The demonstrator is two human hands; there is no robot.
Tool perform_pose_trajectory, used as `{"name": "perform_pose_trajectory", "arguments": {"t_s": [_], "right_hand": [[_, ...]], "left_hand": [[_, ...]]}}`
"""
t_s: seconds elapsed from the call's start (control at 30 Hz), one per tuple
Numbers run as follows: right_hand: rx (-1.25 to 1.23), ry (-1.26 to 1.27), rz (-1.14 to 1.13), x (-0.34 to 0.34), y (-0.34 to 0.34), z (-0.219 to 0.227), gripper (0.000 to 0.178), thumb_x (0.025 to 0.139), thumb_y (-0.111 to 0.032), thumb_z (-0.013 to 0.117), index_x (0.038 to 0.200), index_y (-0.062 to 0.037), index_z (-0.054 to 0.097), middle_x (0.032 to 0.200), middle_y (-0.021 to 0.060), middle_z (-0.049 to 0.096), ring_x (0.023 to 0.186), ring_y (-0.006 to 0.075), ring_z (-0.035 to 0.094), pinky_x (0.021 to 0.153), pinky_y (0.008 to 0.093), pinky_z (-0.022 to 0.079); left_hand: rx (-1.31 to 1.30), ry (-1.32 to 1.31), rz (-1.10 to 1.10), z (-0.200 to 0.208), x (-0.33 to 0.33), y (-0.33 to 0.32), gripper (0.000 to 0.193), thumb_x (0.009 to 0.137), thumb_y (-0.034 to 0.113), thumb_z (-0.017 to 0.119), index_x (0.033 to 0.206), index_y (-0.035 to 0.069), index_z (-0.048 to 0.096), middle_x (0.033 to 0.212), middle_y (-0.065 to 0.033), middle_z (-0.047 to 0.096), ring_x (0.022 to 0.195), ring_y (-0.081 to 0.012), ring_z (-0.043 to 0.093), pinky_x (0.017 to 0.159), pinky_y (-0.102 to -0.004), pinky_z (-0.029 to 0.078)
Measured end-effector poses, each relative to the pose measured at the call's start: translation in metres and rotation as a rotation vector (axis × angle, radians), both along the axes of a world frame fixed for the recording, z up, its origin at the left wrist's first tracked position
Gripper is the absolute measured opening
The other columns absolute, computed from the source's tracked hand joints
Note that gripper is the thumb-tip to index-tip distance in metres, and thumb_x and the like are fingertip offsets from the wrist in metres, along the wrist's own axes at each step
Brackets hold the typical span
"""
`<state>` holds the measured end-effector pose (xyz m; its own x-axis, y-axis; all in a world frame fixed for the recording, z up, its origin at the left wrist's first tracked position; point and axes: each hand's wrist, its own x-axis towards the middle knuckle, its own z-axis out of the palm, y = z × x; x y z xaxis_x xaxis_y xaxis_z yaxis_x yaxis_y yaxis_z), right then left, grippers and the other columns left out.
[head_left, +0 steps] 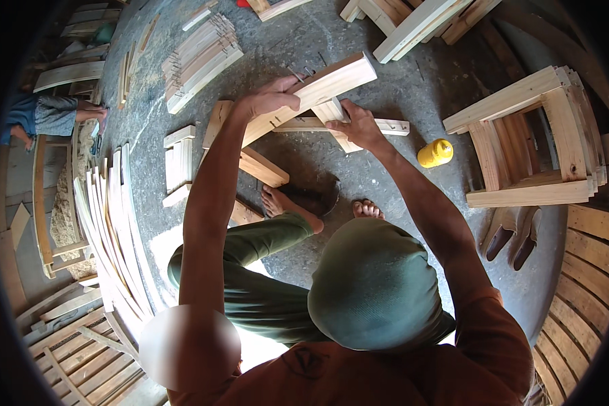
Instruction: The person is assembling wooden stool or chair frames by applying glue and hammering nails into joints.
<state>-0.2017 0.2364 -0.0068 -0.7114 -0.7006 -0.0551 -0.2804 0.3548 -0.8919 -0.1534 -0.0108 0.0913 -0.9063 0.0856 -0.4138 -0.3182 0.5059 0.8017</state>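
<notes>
My left hand (272,100) is wrapped round a pale wooden board (338,80) that slants up to the right. Thin nails (303,72) poke out by its fingertips; whether they are in the hand or in the wood I cannot tell. My right hand (358,126) grips a short wooden crosspiece (329,108), which meets the board's underside at an angle. Below them a narrow batten (389,126) lies crosswise, with nail points near its right end. A thicker wood block (264,166) rests on the floor in front of my bare foot.
A yellow bottle (435,153) stands to the right, beside stacked wooden frames (514,191). Slippers (511,233) lie nearer. At the left are a bundle of thin strips (111,223), nail-studded boards (206,57) and another person (55,115).
</notes>
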Motion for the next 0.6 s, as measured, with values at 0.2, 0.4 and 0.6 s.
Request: {"name": "perform_pose_trajectory", "arguments": {"t_s": [0.2,0.4,0.6], "right_hand": [[0.012,-0.03,0.001,0.001,0.017,0.006,0.055,0.081,-0.045,0.078,0.106,-0.0004,0.058,0.099,0.0228,0.067,0.099,0.0397,0.066,0.085,0.045,0.049],[-0.033,-0.049,0.01,0.003,0.034,0.001,0.058,0.083,-0.043,0.077,0.117,-0.0014,0.058,0.103,0.0203,0.069,0.099,0.0377,0.067,0.087,0.0454,0.049],[0.028,-0.291,0.008,0.015,0.051,0.01,0.062,0.084,-0.036,0.078,0.131,-0.0045,0.053,0.11,0.0149,0.068,0.102,0.0216,0.065,0.089,0.0371,0.05]], "left_hand": [[-0.066,0.016,-0.08,0.009,0.0,0.015,0.076,0.072,0.023,0.067,0.143,0.004,0.046,0.125,-0.0133,0.062,0.109,-0.0201,0.057,0.095,-0.0292,0.044],[-0.185,0.03,-0.164,0.016,-0.005,0.036,0.088,0.07,0.023,0.073,0.148,0.001,0.039,0.132,-0.0207,0.058,0.117,-0.0244,0.056,0.099,-0.0318,0.043],[-0.272,0.086,-0.074,-0.006,0.007,0.064,0.093,0.063,0.03,0.087,0.142,0.003,0.047,0.118,-0.0217,0.065,0.103,-0.0278,0.065,0.092,-0.036,0.05]]}}
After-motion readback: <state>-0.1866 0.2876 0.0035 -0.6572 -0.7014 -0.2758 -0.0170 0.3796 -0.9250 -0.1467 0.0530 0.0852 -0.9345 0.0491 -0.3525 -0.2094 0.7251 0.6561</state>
